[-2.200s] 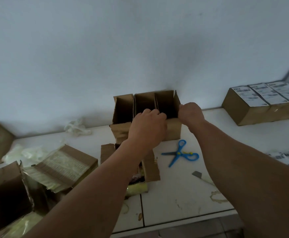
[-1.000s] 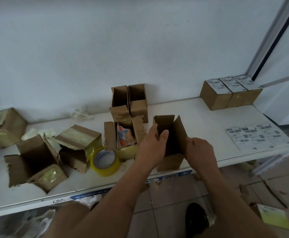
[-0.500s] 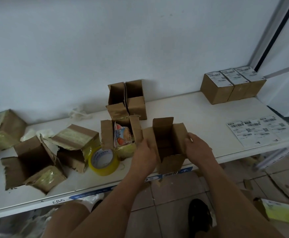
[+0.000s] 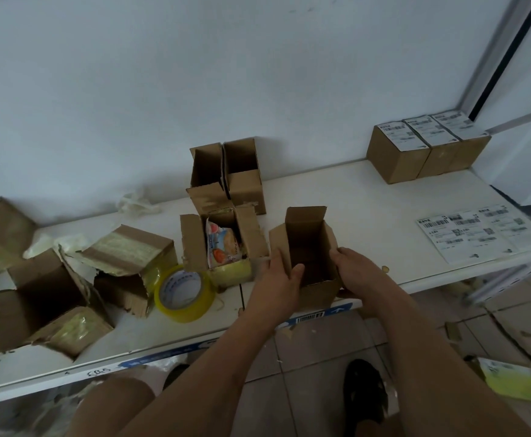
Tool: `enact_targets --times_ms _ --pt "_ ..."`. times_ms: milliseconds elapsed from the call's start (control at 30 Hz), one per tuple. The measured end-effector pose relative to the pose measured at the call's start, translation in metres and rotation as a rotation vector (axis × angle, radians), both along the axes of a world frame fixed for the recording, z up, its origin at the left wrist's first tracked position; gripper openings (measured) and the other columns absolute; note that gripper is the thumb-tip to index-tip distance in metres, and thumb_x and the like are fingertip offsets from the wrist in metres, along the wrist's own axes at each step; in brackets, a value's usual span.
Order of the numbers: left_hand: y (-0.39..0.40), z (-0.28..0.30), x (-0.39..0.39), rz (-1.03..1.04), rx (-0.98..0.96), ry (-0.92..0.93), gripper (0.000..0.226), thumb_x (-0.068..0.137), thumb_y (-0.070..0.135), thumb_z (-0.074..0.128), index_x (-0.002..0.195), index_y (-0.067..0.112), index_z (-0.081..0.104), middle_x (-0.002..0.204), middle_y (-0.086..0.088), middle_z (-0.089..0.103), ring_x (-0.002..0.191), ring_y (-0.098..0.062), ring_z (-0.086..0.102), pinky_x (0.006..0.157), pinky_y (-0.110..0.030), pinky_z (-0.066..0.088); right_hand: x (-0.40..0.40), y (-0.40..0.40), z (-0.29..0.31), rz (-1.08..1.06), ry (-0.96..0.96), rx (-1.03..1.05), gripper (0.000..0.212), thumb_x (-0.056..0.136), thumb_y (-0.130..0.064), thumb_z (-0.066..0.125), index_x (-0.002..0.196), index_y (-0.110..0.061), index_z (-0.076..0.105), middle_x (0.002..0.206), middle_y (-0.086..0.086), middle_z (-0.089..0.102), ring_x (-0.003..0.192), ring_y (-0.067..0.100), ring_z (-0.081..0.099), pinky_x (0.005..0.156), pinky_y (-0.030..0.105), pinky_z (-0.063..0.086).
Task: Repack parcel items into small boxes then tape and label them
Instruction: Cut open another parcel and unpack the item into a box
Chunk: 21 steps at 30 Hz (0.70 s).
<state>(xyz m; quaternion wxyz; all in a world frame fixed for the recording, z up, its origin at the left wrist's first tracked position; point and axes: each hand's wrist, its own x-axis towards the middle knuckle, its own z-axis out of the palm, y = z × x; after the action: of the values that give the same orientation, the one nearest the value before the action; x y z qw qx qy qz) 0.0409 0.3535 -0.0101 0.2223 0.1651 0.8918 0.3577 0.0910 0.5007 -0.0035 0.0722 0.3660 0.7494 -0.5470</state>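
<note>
Right, both hands are on the small open brown cardboard box at the front edge of the white table. The left hand grips its left wall, thumb hooked over the rim into the opening; the right hand clasps the right wall, fingers curled round the outside. The box is empty as far as I can see, top flaps standing up.

Now the risk: that box sits right on the front edge, part of it seemingly past the lip. Loosen either grip and it could tip off onto the tiled floor. Squeeze too hard and those thin walls may buckle, leaving flaps that won't meet for taping.

Just to the left stands the torn brown parcel with the colourful snack packet upright inside. Its ragged flaps could snag the packet on the way out. The yellow-rimmed roll of clear tape lies near the front edge too, where a careless elbow could send it rolling off. The sheet of printed labels overhangs the right front corner, so a brush of the arm might sweep it down.
</note>
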Motion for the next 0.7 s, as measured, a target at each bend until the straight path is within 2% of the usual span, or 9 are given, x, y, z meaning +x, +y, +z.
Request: enact_targets --times_ms 100,200,367,467,533,600,633,700 --pt "0.004 -0.004 0.002 -0.017 0.008 0.003 0.069 0.102 0.047 0.037 0.156 0.024 0.002 0.148 -0.009 0.034 0.128 -0.025 0.047 0.101 -0.037 0.044 0.001 0.006 -0.001 -0.008 -0.014 0.071 0.033 0.106 -0.038 0.03 0.125 -0.018 0.048 0.12 0.006 0.057 0.103 0.026 0.059 0.092 0.042 0.056" --pt "0.004 -0.008 0.0 0.019 0.034 -0.019 0.067 0.102 0.048 0.036 0.156 0.025 0.002 0.148 -0.009 0.036 0.127 -0.025 0.048 0.1 -0.038 0.044 0.0 0.006 -0.004 -0.012 -0.014 0.051 0.032 0.106 -0.038 0.03 0.124 -0.019 0.049 0.119 0.006 0.057 0.103 0.026 0.059 0.092 0.043 0.056" --pt "0.004 -0.012 -0.013 -0.021 0.09 -0.103 0.056 0.103 0.045 0.034 0.153 0.024 0.018 0.14 -0.008 0.049 0.122 -0.022 0.052 0.1 -0.039 0.046 -0.007 0.001 -0.006 -0.032 -0.028 0.027 0.034 0.106 -0.038 0.03 0.127 -0.019 0.049 0.125 0.007 0.058 0.109 0.027 0.058 0.096 0.045 0.054" --pt "0.002 -0.006 -0.015 -0.03 0.122 -0.143 0.053 0.104 0.043 0.035 0.151 0.024 0.021 0.141 -0.007 0.049 0.121 -0.021 0.051 0.101 -0.038 0.045 -0.006 0.002 -0.006 -0.047 -0.021 -0.03 0.035 0.106 -0.04 0.031 0.127 -0.02 0.049 0.124 0.006 0.059 0.108 0.027 0.06 0.094 0.045 0.055" --pt "-0.001 0.003 -0.015 -0.024 0.122 -0.152 0.053 0.104 0.042 0.034 0.151 0.022 0.021 0.141 -0.009 0.048 0.115 -0.018 0.051 0.096 -0.034 0.043 -0.004 0.002 -0.005 -0.059 -0.003 -0.057 0.034 0.105 -0.04 0.032 0.127 -0.02 0.048 0.123 0.006 0.06 0.107 0.026 0.06 0.093 0.046 0.055" --pt "-0.006 0.015 -0.017 -0.035 -0.005 -0.125 0.056 0.105 0.042 0.031 0.154 0.018 0.017 0.142 -0.012 0.048 0.118 -0.024 0.053 0.095 -0.035 0.041 -0.004 0.003 -0.003 -0.068 -0.001 -0.035 0.034 0.105 -0.039 0.034 0.13 -0.02 0.047 0.122 0.006 0.059 0.106 0.025 0.059 0.093 0.044 0.055" --pt "-0.009 0.022 -0.019 -0.105 -0.154 -0.025 0.054 0.106 0.04 0.031 0.152 0.016 0.022 0.14 -0.014 0.049 0.12 -0.027 0.053 0.095 -0.036 0.042 -0.004 0.004 -0.001 -0.06 -0.006 -0.006 0.036 0.105 -0.039 0.034 0.133 -0.02 0.046 0.122 0.006 0.058 0.104 0.024 0.058 0.09 0.042 0.055" --pt "-0.016 0.032 -0.022 -0.264 -0.449 0.293 0.039 0.105 0.032 0.035 0.137 0.012 0.044 0.126 -0.014 0.055 0.11 -0.03 0.058 0.089 -0.04 0.048 -0.003 0.003 0.004 -0.028 -0.006 0.054 0.042 0.104 -0.04 0.033 0.139 -0.018 0.042 0.123 0.007 0.057 0.098 0.021 0.056 0.085 0.036 0.052"
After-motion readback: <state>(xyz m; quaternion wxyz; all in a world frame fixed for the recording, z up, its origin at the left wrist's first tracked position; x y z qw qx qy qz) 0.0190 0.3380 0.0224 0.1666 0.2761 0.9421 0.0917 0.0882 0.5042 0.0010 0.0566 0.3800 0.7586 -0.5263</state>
